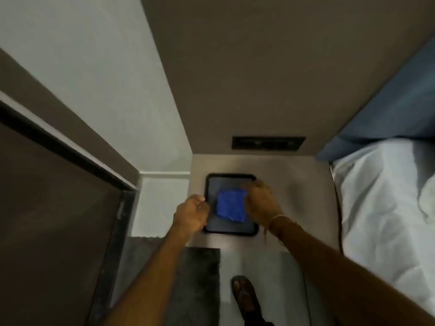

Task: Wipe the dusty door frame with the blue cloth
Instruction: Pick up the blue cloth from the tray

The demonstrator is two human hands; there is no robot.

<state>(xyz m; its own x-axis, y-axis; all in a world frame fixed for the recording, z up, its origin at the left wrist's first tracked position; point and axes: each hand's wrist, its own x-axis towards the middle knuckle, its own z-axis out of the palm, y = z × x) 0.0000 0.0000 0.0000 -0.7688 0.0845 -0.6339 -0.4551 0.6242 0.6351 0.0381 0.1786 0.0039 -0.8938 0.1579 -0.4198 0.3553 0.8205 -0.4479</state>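
Note:
A folded blue cloth (231, 206) lies in a black tray (213, 184) on a low beige bedside surface. My left hand (191, 214) is curled around the tray's left rim. Over the tray's right rim lies my right hand (260, 203), which covers the cloth's right edge; blur hides whether its fingers grip the cloth or the tray. The dark door frame (117, 222) runs down the left side beside a brown door (54, 220).
A bed with white sheets (381, 208) and a blue headboard (388, 109) fills the right side. A dark switch panel (268, 142) sits on the wall above the tray. Below are a dark floor mat (195, 285) and my sandalled foot (246, 297).

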